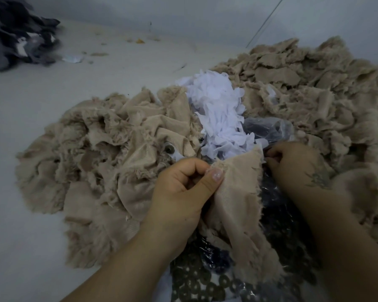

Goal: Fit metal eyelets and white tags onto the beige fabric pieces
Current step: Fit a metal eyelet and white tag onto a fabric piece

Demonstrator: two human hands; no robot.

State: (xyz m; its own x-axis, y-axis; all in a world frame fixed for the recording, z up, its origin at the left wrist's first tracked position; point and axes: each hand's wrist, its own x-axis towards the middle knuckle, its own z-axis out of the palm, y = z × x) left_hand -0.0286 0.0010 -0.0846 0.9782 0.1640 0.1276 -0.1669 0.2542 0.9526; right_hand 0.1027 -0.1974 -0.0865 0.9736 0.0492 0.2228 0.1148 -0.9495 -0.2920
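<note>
While metal eyelets (196, 282) are lying nearest, the left hand (181, 190) is pinching a beige fabric piece (238, 203) in its grip; the right hand (292, 162) is curling, contents unclear. Beyond, white tags (216, 105) and beige heaps (314, 88) are covering the pale tabletop (31, 101) below a grey wall (183, 12).

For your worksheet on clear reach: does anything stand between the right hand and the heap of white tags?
Nothing visible does. The right hand sits just right of the white tags, beside the beige piece that the left hand pinches; only crumpled clear plastic lies nearby.
</note>
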